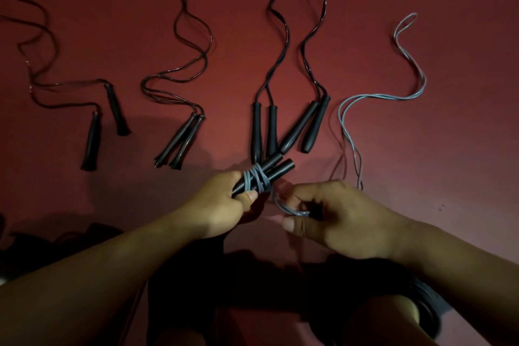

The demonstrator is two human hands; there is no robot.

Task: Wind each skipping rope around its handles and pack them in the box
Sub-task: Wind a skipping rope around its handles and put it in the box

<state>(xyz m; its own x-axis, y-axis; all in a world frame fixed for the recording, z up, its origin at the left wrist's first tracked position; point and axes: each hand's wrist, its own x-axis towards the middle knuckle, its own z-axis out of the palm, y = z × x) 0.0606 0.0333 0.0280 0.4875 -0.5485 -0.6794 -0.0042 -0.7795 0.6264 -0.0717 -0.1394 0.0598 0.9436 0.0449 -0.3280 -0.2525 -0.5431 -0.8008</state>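
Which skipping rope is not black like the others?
The grey-blue rope on the far right, partly wound round the handles in the left hand. The other four are dark.

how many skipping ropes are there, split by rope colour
Dark-corded skipping ropes: 4, lying unwound on the red floor
Grey-corded skipping rope: 1, partly wound around its handles, held in both hands
Total: 5

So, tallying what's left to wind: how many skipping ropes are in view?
5: four dark ropes on the floor, far left, centre-left, centre, centre-right; one grey rope in hand. Others may be out of view.
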